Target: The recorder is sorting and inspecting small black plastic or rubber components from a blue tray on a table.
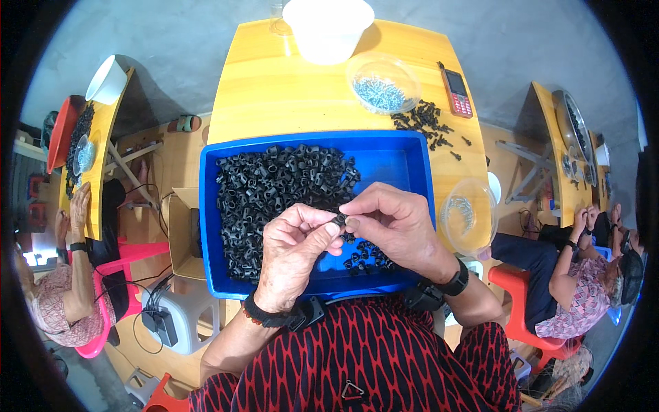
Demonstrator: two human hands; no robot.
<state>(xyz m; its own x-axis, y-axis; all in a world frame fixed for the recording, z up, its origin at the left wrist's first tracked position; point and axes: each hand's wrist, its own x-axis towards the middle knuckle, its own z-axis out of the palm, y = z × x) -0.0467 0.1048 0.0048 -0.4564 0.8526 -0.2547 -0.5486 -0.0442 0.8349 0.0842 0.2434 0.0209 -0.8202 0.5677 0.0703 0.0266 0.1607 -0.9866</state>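
Both my hands meet over the near part of a blue tray [398,147]. My left hand [292,254] pinches a small black plastic fitting [340,220] between thumb and fingers. From the other side, the thumb and forefinger of my right hand [401,226] close on the same fitting. Whether a second small part is between the fingers cannot be made out. A big heap of black ring-like plastic fittings [274,185] fills the tray's left and middle. Below my right hand lies a smaller group of black pieces [367,257], partly hidden by that hand.
Behind the tray on the yellow table [274,89] stand a white bucket [328,31] and a clear bowl of silvery screws [379,93]. Small black pieces [422,123], a red phone [456,93] and another clear bowl [469,216] lie rightward. Co-workers sit at tables either side.
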